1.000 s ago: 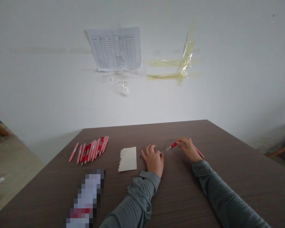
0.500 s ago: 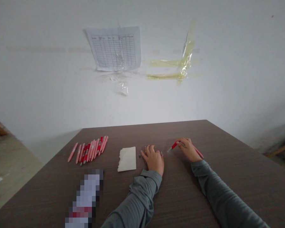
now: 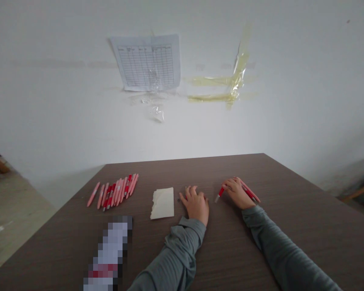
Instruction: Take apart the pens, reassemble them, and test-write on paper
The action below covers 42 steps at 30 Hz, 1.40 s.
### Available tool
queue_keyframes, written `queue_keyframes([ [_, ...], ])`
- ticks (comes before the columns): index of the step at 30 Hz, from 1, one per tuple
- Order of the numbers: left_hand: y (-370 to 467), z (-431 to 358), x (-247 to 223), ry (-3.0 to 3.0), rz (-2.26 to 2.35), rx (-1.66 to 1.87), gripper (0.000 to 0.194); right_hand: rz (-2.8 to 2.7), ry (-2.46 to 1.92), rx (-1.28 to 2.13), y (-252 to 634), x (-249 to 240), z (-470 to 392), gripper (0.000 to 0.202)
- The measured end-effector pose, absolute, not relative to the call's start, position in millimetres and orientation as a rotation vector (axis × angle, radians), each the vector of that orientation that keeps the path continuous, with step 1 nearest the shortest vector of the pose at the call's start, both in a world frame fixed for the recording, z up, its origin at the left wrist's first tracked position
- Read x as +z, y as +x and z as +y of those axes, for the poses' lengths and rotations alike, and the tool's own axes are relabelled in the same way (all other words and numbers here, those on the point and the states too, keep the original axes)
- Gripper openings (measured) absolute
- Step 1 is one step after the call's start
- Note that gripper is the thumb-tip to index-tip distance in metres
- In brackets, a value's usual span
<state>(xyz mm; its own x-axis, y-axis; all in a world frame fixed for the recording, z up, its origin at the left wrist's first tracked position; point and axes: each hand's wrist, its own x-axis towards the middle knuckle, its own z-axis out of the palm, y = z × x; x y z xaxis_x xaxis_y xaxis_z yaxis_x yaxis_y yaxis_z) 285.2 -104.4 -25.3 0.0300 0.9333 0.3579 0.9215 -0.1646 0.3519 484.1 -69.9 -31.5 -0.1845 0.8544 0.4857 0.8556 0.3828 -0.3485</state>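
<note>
My right hand [image 3: 238, 194] is pinched around a red pen [image 3: 221, 192], whose clear tip points down and left near the table top. Beyond that hand, partly hidden by it, lie a pink pen and a red one, side by side. My left hand [image 3: 197, 206] rests on the table with its fingers spread. Small dark and red bits peek out around those fingers, mostly covered, so I cannot make out what they are. Just left of this hand lies a torn-edged piece of cream paper [image 3: 163, 203].
A row of pink and red pens [image 3: 118, 192] lies at the left of the dark brown table [image 3: 230, 258]. A pixelated long object [image 3: 111, 250] is nearer me. Behind the table stands a white wall with a taped printed sheet [image 3: 150, 62] and yellowed tape [image 3: 212, 98].
My right hand has moved slightly left and nearer me, and the red pen in it now points more steeply down. Pens beyond the hand show more. My left hand has barely shifted.
</note>
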Motion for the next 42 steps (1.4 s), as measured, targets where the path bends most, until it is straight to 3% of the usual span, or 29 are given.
queue_keyframes([
  [16,250,-134,-16,2.364,1.892,0.852,0.011,-2.159,-1.469,0.077,477,-43,-60,0.029],
  [30,193,-138,-14,2.404,2.193,0.614,0.042,-2.228,-1.472,-0.035,470,-44,-58,0.035],
  [42,176,-124,-25,2.240,2.383,0.337,0.050,-2.167,-1.466,-0.012,453,-33,-80,0.038],
])
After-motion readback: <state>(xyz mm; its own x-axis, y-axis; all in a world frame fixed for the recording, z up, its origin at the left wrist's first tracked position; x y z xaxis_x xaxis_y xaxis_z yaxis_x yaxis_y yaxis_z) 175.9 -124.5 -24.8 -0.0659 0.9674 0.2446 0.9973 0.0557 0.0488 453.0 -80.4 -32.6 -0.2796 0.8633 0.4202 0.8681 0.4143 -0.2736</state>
